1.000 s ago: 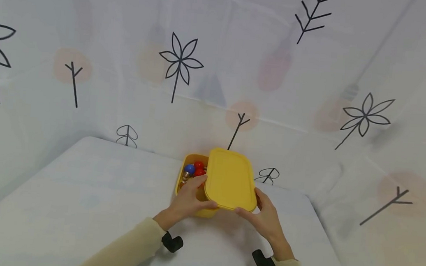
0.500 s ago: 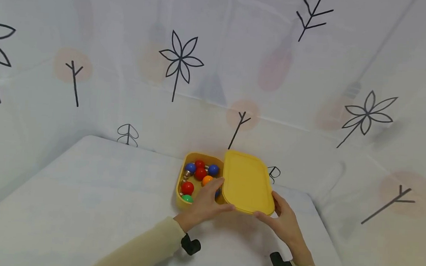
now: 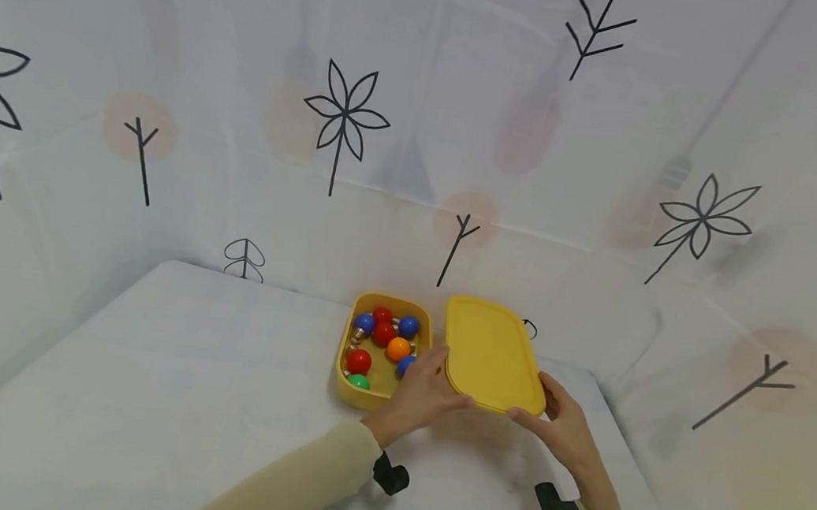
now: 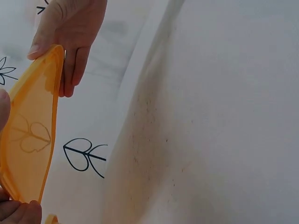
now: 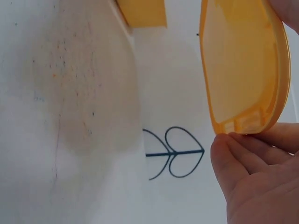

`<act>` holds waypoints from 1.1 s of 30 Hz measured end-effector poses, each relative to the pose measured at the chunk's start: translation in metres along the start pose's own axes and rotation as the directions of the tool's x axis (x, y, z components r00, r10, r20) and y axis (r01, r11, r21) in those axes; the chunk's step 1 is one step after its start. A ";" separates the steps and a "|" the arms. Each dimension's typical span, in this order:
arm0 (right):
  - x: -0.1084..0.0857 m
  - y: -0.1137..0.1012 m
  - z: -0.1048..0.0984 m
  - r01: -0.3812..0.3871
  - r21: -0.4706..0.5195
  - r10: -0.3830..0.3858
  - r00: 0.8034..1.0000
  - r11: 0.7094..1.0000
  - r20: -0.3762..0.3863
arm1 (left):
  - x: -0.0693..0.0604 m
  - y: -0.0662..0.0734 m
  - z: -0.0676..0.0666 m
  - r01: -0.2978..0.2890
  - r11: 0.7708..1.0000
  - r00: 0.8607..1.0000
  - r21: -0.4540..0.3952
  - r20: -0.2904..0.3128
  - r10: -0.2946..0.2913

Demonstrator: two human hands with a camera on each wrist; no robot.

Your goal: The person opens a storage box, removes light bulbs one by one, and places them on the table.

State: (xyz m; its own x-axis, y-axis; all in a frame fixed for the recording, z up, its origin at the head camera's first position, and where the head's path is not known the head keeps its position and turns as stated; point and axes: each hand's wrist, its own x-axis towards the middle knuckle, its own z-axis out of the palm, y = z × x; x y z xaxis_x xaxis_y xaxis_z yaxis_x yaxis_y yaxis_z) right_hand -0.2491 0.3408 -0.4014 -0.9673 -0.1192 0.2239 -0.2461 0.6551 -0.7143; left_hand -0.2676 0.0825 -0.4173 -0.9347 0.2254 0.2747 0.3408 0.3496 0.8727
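Patterned cloth (image 3: 247,117) is hung across the far side; white table (image 3: 194,366) is set in front of it. Yellow box (image 3: 359,398) is placed toward the table's far side, uncovered, just left of the lid. Yellow lid (image 3: 494,356) is fully off, held tilted and apparently clear of the table. Lid's near left corner is gripped by the left hand (image 3: 422,390), near right corner by the right hand (image 3: 566,424); both grips are narrow, thumbs along the near edge. Inside the box are seen red bulbs (image 3: 384,334), blue bulbs (image 3: 409,327), an orange bulb (image 3: 398,349) and a green bulb (image 3: 358,381). Status, as judged: uncovering looks done; lid not yet put down; no bulb being handled. Box's near right corner is hidden by the left hand, so full bulb count can't be told.
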 end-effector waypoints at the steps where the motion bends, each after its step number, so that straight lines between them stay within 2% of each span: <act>1: 0.000 0.002 -0.001 0.001 0.002 -0.001 1.000 1.000 -0.001 | 0.001 0.001 0.002 0.010 1.000 1.000 -0.017 0.003 -0.010; 10: -0.003 0.017 -0.013 -0.003 0.034 0.003 1.000 0.999 0.000 | 0.003 0.007 0.021 0.009 0.998 1.000 -0.065 0.001 -0.009; 15: -0.004 0.022 -0.019 -0.015 0.075 0.015 1.000 0.997 -0.005 | 0.004 0.005 0.031 0.000 0.991 1.000 -0.135 0.008 0.001; 18: -0.004 0.024 -0.020 -0.029 0.069 0.029 1.000 0.997 -0.005 | 0.002 0.003 0.036 0.053 0.983 0.998 -0.175 0.028 -0.049; 22: -0.004 0.029 -0.020 -0.058 0.050 0.057 0.998 0.997 0.004 | -0.001 0.002 0.042 0.128 0.977 0.992 -0.171 0.028 -0.125; 33: -0.002 0.045 -0.016 -0.101 0.032 0.099 0.994 0.994 0.044 | -0.001 -0.002 0.055 0.172 0.975 0.985 -0.141 -0.001 -0.174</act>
State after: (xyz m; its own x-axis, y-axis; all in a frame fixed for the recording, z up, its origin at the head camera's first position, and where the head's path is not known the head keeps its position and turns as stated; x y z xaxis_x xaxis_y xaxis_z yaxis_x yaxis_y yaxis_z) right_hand -0.2569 0.3825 -0.4230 -0.9887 -0.0864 0.1227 -0.1495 0.6399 -0.7538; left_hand -0.2622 0.1312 -0.4416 -0.9798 0.1603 0.1192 0.1573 0.2515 0.9550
